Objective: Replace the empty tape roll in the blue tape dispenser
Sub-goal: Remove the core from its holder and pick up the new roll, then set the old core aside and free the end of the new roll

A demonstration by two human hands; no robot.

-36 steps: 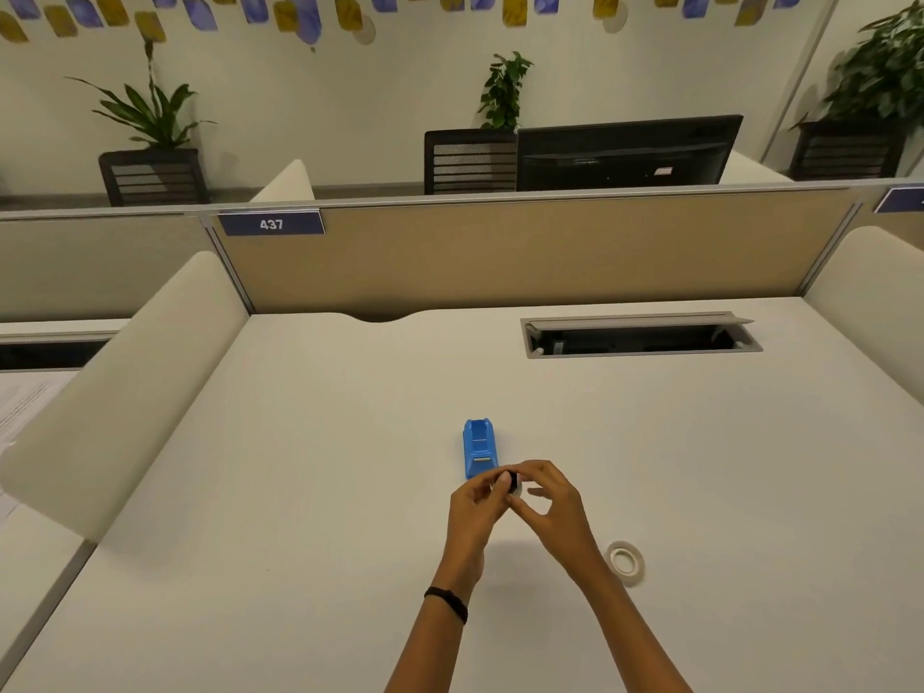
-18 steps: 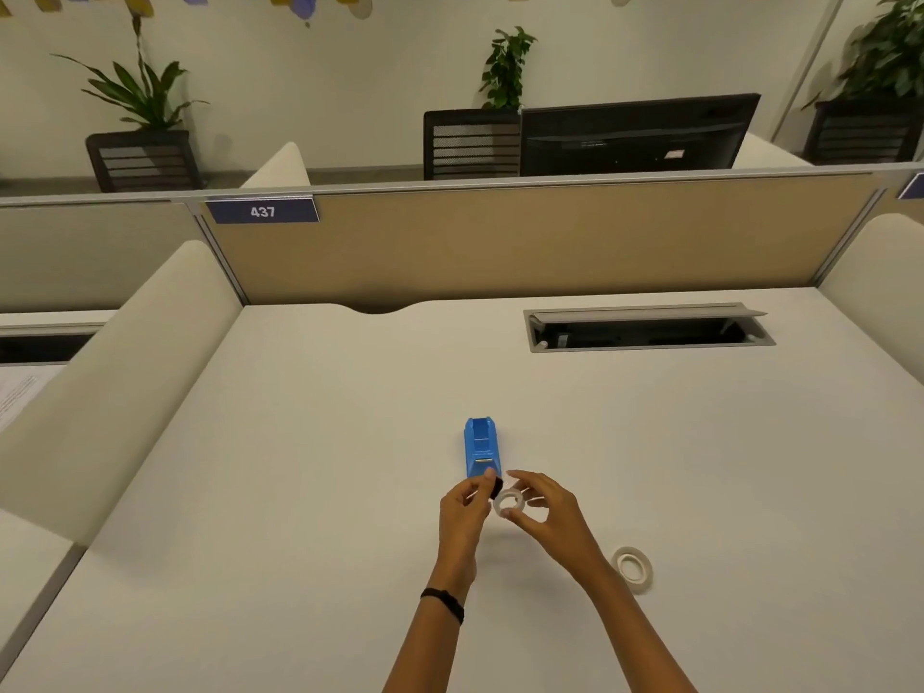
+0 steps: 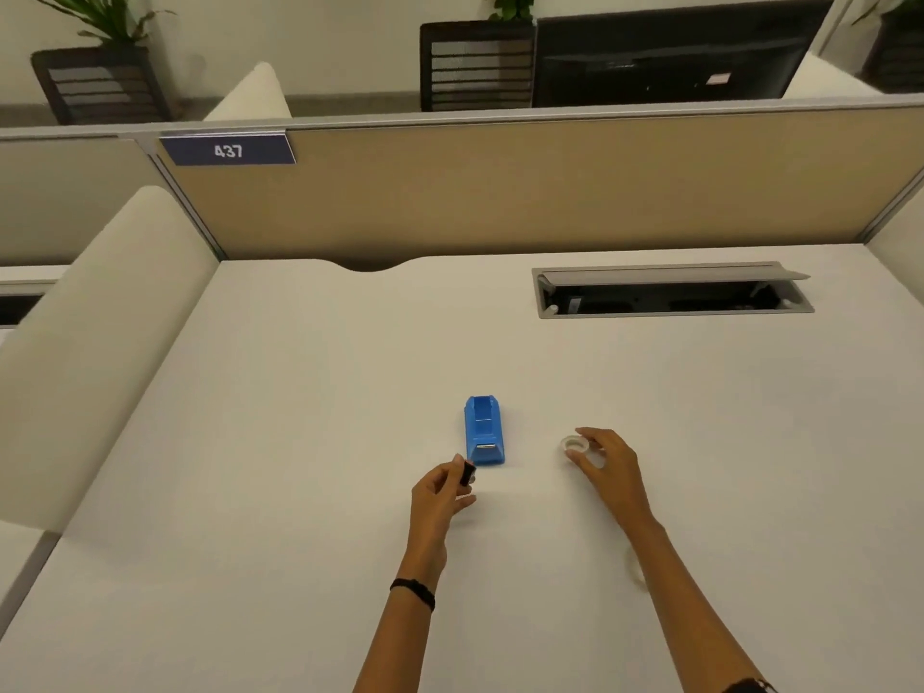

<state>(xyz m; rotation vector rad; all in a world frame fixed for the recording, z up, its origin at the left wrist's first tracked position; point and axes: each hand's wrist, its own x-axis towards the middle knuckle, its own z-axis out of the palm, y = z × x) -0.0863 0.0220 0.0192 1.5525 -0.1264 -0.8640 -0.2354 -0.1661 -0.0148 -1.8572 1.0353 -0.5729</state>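
The blue tape dispenser stands on the white desk, its roll bay empty. Just in front of it and to its left, my left hand pinches a small black spool hub between thumb and fingers. To the dispenser's right, my right hand holds the empty white tape core at its fingertips, low over the desk. A fresh tape roll lies on the desk, mostly hidden behind my right forearm.
A recessed cable tray with a raised lid sits at the back right of the desk. A tan partition bounds the far edge, and cream side dividers flank the left and right.
My hands were together in front of the dispenser and have pulled apart. The white core came off the black hub; my right hand carried it to the right, while the left keeps the hub.
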